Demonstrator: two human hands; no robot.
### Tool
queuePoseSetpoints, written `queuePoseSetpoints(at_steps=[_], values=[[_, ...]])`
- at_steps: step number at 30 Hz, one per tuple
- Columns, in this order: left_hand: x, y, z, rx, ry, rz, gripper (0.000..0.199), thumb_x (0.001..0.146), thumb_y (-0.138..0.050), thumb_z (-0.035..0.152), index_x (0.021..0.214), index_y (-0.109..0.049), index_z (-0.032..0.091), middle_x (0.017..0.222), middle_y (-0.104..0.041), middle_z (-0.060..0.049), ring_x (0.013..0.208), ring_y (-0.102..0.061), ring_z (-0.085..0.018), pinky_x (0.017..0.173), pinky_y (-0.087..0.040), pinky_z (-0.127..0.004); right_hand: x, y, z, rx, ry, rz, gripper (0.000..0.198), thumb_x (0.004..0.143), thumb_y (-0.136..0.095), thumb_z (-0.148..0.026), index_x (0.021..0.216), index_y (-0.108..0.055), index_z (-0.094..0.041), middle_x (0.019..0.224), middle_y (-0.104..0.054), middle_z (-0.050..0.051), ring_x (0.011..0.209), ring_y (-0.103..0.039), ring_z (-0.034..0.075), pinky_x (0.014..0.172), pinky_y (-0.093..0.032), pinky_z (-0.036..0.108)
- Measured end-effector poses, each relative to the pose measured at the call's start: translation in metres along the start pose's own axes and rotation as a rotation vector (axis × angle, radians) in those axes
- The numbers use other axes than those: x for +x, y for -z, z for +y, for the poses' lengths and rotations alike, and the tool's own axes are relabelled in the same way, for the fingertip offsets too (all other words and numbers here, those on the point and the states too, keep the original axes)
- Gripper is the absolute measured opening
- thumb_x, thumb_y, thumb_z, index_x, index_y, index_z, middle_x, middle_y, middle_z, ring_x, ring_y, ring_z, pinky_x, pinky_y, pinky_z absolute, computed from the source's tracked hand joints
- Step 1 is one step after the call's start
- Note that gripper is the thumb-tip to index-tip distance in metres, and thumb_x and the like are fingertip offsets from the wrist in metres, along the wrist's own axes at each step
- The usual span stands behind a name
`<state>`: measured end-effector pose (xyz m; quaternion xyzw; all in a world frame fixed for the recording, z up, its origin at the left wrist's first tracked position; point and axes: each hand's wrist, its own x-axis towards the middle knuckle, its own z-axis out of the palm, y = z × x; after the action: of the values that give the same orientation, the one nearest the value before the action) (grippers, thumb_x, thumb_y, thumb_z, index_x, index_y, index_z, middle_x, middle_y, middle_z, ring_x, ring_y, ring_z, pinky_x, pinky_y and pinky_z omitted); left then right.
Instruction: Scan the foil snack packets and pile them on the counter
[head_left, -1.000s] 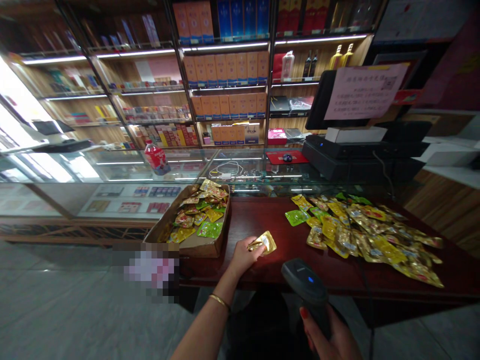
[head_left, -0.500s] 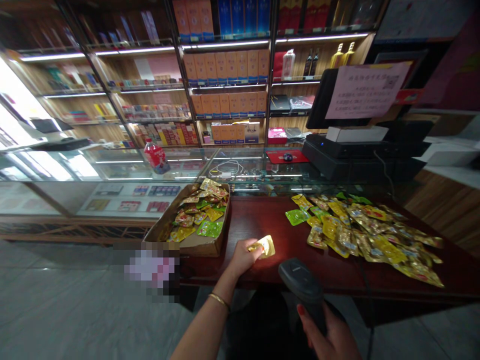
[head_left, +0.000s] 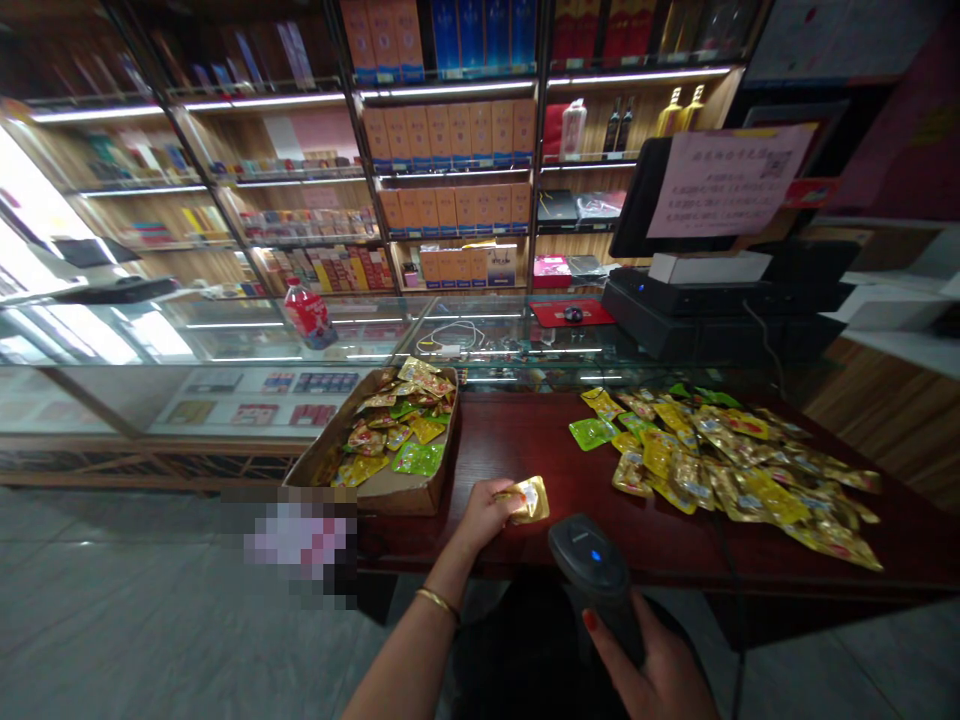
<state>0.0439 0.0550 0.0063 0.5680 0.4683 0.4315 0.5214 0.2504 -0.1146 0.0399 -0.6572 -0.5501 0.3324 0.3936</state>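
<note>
My left hand (head_left: 486, 515) pinches a small gold snack packet (head_left: 534, 500) by its left side, just over the dark red wooden table (head_left: 502, 440). Gripped in my right hand (head_left: 652, 660) is a black handheld barcode scanner (head_left: 592, 560), its head pointing at the packet from the near right. A blue light glows on top of the scanner. To the left stands an open cardboard box (head_left: 405, 497) partly filled with gold, yellow and green packets. A spread pile of similar packets (head_left: 705, 460) covers the table's right part.
Behind the table is a glass display counter (head_left: 480, 375) with a red-labelled bottle (head_left: 309, 315) and a white cable on it. A monitor (head_left: 641, 200) with a paper sheet stands at the back right, near a mouse (head_left: 573, 314). The scanner's cord hangs over the table edge.
A blue light now shows on the scanner, and the bright light patch on the packet is gone. The scanner has shifted slightly left; the packet stays in my left hand.
</note>
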Motion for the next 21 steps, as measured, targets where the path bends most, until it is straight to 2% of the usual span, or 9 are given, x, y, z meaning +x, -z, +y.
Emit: queuePoseSetpoints(at_steps=[4,7,13,17,21], values=[[0.002,-0.001,-0.006,-0.100,0.012,0.062,0.022,0.063,-0.071,0.036,0.063,-0.070,0.014,0.060,-0.062,-0.002,0.062,-0.056,-0.016,0.061,-0.041,-0.025,0.004,0.003,0.000,0.005,0.030,-0.099,0.057,0.088,-0.053,-0.070,0.112,-0.072,-0.022,0.109,-0.080,0.011,0.105,-0.075,0.028,0.084,-0.057,0.029],[0.003,-0.001,-0.010,-0.125,0.027,0.071,0.027,0.066,-0.067,0.040,0.058,-0.067,0.014,0.055,-0.059,-0.001,0.056,-0.053,-0.015,0.055,-0.039,-0.025,0.006,0.007,-0.002,-0.012,0.050,-0.167,0.053,0.090,-0.053,-0.066,0.112,-0.072,-0.022,0.105,-0.081,0.011,0.103,-0.075,0.028,0.084,-0.057,0.029],[0.004,-0.002,-0.010,-0.108,0.031,0.049,0.025,0.066,-0.065,0.034,0.051,-0.062,0.014,0.049,-0.053,0.001,0.050,-0.046,-0.011,0.049,-0.031,-0.022,0.005,0.011,-0.005,-0.052,0.046,-0.246,0.048,0.094,-0.051,-0.061,0.114,-0.071,-0.022,0.101,-0.080,0.011,0.101,-0.075,0.028,0.086,-0.056,0.029],[0.002,-0.003,-0.008,-0.091,0.052,0.030,0.025,0.066,-0.063,0.033,0.050,-0.060,0.015,0.048,-0.051,0.002,0.048,-0.046,-0.010,0.049,-0.032,-0.022,0.006,0.014,-0.006,-0.086,0.085,-0.263,0.047,0.095,-0.049,-0.059,0.116,-0.070,-0.023,0.106,-0.080,0.011,0.105,-0.074,0.028,0.087,-0.056,0.030],[0.002,-0.004,-0.010,-0.071,0.086,0.020,0.021,0.065,-0.061,0.032,0.054,-0.063,0.014,0.049,-0.054,0.000,0.047,-0.047,-0.011,0.047,-0.032,-0.022,0.005,0.014,-0.005,-0.124,0.083,-0.304,0.043,0.093,-0.052,-0.056,0.115,-0.070,-0.024,0.100,-0.081,0.009,0.096,-0.077,0.028,0.085,-0.057,0.031]])
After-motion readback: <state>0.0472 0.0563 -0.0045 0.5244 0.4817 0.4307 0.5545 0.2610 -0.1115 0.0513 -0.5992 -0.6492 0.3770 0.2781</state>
